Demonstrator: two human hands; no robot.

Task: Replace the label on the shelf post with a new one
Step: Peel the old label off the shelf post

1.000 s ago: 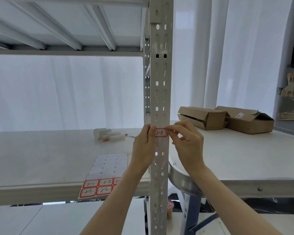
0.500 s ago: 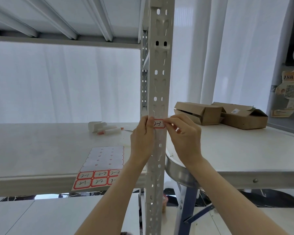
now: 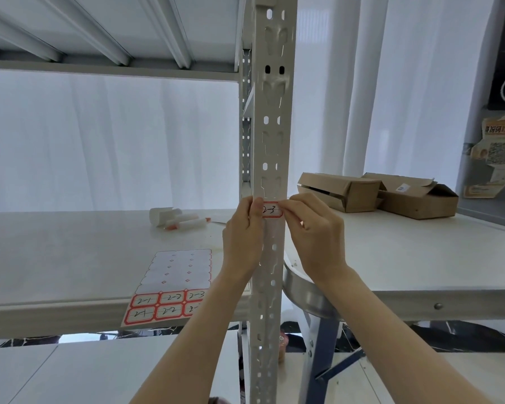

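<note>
Label (image 3: 272, 210) lies flat on post (image 3: 270, 170), long axis horizontal | left end covered by left hand (image 3: 243, 228) thumb; right end pinched by right hand (image 3: 315, 228) fingertips | both hands equally near; label between them

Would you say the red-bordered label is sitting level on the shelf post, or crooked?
Roughly level. The red-bordered paper label lies straight across the white perforated metal shelf post, with the left hand and right hand pinching its ends.
</note>
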